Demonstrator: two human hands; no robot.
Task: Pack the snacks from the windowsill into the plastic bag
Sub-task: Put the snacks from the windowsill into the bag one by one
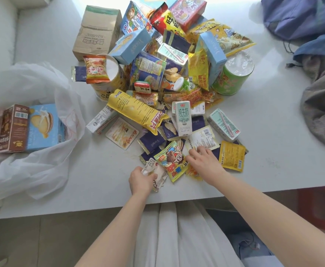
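A heap of snacks covers the middle of the white windowsill (92, 170): boxes, packets, milk cartons and two tubs. At the near edge of the heap my left hand (141, 180) grips a small white packet (157, 175). Beside it lies a yellow cartoon packet (174, 160). My right hand (204, 160) rests flat, fingers spread, on the small packets just right of it, touching a white sachet (204, 139). The white plastic bag (42, 164) lies open at the left, holding a brown box (12, 128) and a blue biscuit box (44, 126).
A brown cardboard box (98, 31) stands at the back of the heap. Crumpled blue and grey clothes (321, 83) lie at the right. The sill's front edge runs just below my hands, with my light trousers (177, 237) beneath.
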